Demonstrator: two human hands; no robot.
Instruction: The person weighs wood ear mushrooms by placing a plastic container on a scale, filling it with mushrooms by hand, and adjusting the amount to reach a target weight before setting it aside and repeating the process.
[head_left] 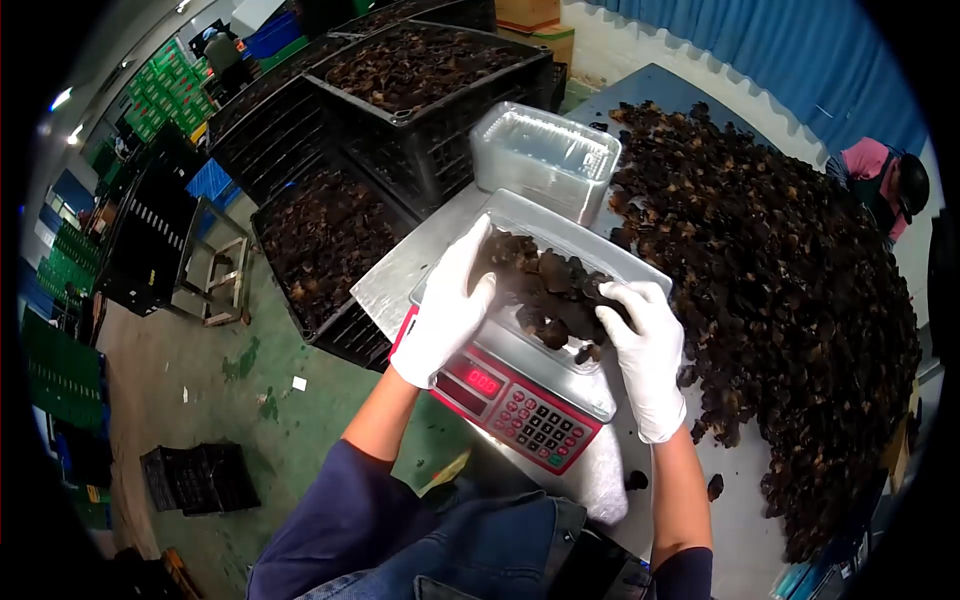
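A clear plastic tray (640, 268) rests on a red electronic scale (520, 405) and holds dark wood-ear mushrooms (548, 290). My left hand (452, 310), in a white glove, grips the tray's left edge with fingers over the mushrooms. On the tray's right side my right hand (648, 352), also gloved, pinches a few mushrooms. The scale's red display (483, 381) is lit.
A large heap of mushrooms (790, 300) covers the metal table (400, 268) to the right. A stack of empty clear trays (545, 155) stands behind the scale. Black crates of mushrooms (420, 75) sit at the back left. Another person (885, 180) works at the far right.
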